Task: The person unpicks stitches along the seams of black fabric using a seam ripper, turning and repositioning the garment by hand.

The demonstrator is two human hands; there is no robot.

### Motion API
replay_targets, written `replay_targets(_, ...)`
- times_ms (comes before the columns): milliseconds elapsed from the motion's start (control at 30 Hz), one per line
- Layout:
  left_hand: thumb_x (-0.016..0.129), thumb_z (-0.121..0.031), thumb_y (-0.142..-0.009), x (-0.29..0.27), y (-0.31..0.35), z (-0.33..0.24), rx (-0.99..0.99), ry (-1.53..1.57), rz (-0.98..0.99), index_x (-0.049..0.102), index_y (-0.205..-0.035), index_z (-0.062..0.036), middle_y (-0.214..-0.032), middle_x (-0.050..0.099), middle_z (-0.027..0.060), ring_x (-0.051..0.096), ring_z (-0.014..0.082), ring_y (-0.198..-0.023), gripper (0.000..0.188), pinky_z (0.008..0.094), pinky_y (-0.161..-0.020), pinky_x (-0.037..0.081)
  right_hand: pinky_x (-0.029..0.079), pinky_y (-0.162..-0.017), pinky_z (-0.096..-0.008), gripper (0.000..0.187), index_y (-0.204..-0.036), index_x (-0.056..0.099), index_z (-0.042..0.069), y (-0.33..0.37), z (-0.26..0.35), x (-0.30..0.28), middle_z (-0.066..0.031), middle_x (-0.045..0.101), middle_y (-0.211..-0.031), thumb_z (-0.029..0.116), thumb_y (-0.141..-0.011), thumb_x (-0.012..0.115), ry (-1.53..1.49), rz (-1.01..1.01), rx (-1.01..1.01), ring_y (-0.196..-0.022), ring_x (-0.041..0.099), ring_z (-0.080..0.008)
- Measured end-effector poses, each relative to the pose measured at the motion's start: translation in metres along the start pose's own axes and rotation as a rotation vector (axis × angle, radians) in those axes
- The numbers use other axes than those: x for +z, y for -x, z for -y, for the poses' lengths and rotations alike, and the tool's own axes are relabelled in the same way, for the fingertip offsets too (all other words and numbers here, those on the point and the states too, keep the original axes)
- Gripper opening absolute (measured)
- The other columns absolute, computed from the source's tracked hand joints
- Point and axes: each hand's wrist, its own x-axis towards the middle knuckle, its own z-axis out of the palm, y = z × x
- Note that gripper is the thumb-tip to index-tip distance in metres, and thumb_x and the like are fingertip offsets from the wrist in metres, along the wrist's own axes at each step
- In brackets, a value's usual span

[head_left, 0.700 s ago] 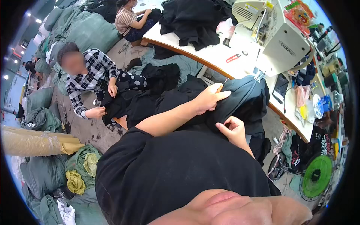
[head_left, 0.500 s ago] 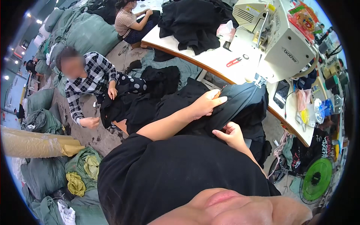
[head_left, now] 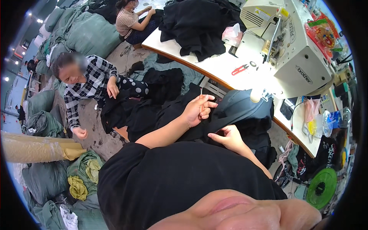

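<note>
Clock read over the view, 12 at its top edge. Nearest, the right hand (head_left: 229,138) sits at the lower edge of a dark cloth piece (head_left: 241,105), thumb apart from the curled fingers; cannot tell whether a fold is pinched, as the fingertips are turned under. Left hand (head_left: 197,111), at 10 o'clock from the right, is closed round a slim tool (head_left: 201,92), metal tip toward 12; most of its handle is covered by the fingers. The cloth lies at 3 o'clock from the left hand, its top lit blue-grey, its underside in black shadow. Judged handling: soft, limp, light to moderate in weight, not fragile, little slip; best hold is likely a pinch on the near edge, with the other hand flat on the upper fold. Its border with the black heap (head_left: 145,115) at 9 o'clock is hard to trace. Further on, at 1 to 2 o'clock, its far end meets the sewing machine (head_left: 299,63); glare there washes out the contact and part of the table (head_left: 214,65). Farthest, at 11 o'clock, a striped-shirt co-worker (head_left: 128,23) handles dark material, too small to make out
</note>
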Motion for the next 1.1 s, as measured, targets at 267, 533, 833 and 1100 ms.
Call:
replay_targets(267, 0.046, -0.027, -0.112, 0.002, 0.001, -0.002, 0.026, 0.016, 0.018, 0.055, -0.125, -0.0065, -0.107, 0.072, 0.0146, 0.045, 0.0069, -0.054, 0.026, 0.0217, -0.051, 0.040, 0.051, -0.068, -0.0240, 0.014, -0.093, 0.075, -0.001, -0.003, -0.019, 0.011, -0.0009, 0.074, -0.081, 0.012, -0.090, 0.081, 0.048, -0.067, -0.111, -0.074, 0.065, -0.0065)
replay_targets(533, 0.047, -0.031, -0.112, 0.035, 0.021, -0.009, 0.230, -0.280, 0.051, 0.056, -0.136, -0.0055, -0.123, 0.065, 0.0089, 0.052, 0.0085, -0.071, 0.036, 0.0245, -0.064, 0.047, 0.049, -0.061, -0.0243, 0.017, -0.086, 0.074, -0.001, 0.011, -0.015, 0.016, 0.0000, 0.070, -0.073, 0.013, -0.088, 0.083, 0.155, -0.080, -0.303, -0.066, 0.062, -0.0059)
replay_targets(833, 0.065, -0.014, -0.104, 0.049, 0.052, 0.001, 0.157, -0.828, 0.435, 0.064, -0.104, -0.0051, -0.089, 0.064, -0.0012, 0.054, 0.0040, -0.071, 0.009, 0.0204, -0.065, 0.044, 0.040, -0.054, -0.0248, 0.022, -0.076, 0.069, 0.002, 0.018, -0.028, 0.016, 0.0034, 0.060, -0.065, 0.013, -0.086, 0.085, 0.226, -0.072, -0.148, -0.060, 0.052, -0.0048)
replay_targets(1100, 0.074, -0.027, -0.096, 0.065, 0.060, 0.006, 0.197, -1.199, 0.352, 0.053, -0.081, -0.0063, -0.068, 0.057, 0.0016, 0.050, 0.0099, -0.061, 0.033, 0.0287, -0.056, 0.041, 0.044, -0.060, -0.0246, 0.015, -0.085, 0.071, 0.003, 0.025, -0.030, 0.022, 0.0029, 0.062, -0.070, 0.012, -0.088, 0.082, 0.212, -0.076, -0.328, -0.065, 0.056, -0.0058)
